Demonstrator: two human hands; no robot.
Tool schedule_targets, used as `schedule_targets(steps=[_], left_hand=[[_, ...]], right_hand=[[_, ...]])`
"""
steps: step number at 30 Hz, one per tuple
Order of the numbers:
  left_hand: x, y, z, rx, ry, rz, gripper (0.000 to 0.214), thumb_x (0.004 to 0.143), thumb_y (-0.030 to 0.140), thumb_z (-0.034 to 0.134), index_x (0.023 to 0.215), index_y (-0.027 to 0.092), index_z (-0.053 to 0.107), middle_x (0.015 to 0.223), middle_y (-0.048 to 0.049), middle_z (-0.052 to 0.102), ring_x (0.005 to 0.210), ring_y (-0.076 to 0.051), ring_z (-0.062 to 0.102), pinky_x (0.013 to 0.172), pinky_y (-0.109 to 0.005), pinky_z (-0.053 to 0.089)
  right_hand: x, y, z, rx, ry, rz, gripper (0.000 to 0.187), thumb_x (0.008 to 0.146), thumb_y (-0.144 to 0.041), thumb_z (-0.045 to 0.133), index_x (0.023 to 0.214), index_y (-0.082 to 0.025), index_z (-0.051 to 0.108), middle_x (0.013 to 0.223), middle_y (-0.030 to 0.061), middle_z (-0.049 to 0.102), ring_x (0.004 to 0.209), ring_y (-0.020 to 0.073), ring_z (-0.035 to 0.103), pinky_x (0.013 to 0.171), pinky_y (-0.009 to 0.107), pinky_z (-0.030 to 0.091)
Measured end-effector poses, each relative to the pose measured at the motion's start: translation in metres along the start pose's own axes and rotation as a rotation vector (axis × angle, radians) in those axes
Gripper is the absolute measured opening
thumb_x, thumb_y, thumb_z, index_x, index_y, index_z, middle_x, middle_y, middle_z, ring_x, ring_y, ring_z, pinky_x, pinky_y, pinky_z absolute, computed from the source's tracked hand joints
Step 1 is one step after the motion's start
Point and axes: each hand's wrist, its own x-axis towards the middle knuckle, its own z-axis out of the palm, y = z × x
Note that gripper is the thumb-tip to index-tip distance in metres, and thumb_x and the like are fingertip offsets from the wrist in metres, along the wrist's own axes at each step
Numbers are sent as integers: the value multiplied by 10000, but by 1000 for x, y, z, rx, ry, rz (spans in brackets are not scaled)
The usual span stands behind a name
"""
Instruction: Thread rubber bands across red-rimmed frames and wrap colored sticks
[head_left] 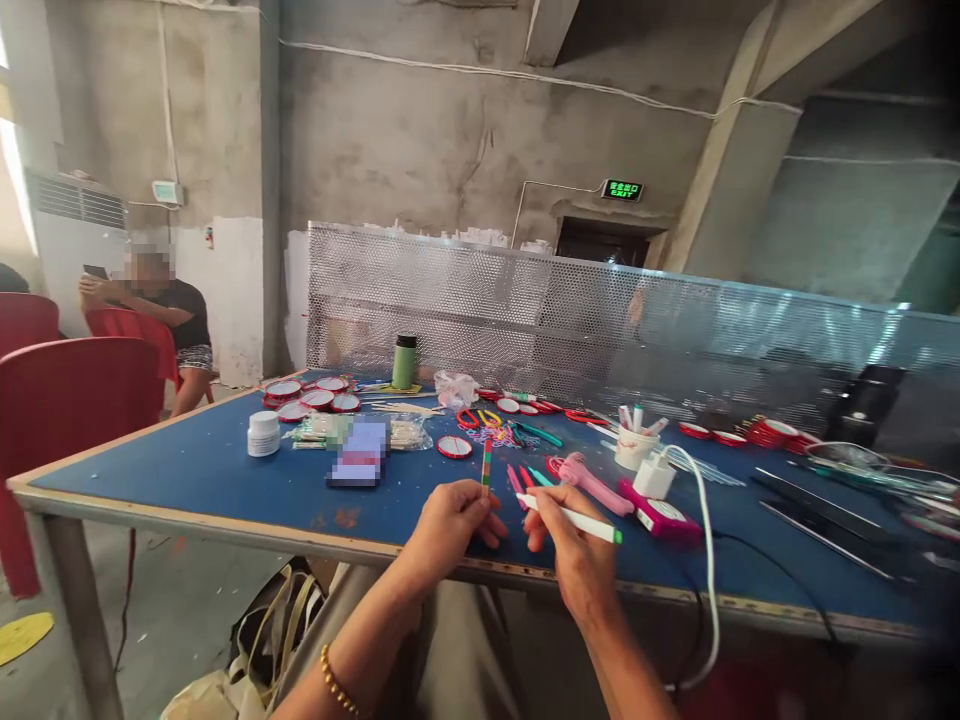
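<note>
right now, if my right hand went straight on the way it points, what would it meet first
Most likely the loose pink and teal sticks just beyond the right hand, which holds a white pen; depth is unclear.

Both bare forearms rise from below and converge at the near edge of the surface [187,470]. The left grip [450,522] is curled, fingertips pinched together. The right grip [571,552], just beside it, is pinched closed too, thumb against forefinger.
</note>
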Motion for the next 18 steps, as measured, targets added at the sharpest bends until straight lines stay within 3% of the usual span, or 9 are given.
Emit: schedule_targets(steps=[10,18], left_hand=[[-3,6,-4,-87,-47,-36,296,849,414,562,863,123,611,770,-106,741,594,-155,656,631,-274,498],[-2,6,-1,-115,-22,-37,256,824,365,567,888,121,612,699,-71,724,559,-152,657,606,-268,512]], right_hand=[[21,-14,11,-13,-122,-136,184,935,-353,624,962,-183,689,712,0,689,570,135,662,561,255,531],[20,-5,19,-105,-104,-218,169,949,-328,593,907,-188,678,673,-15,676,500,118,634,528,246,513]])
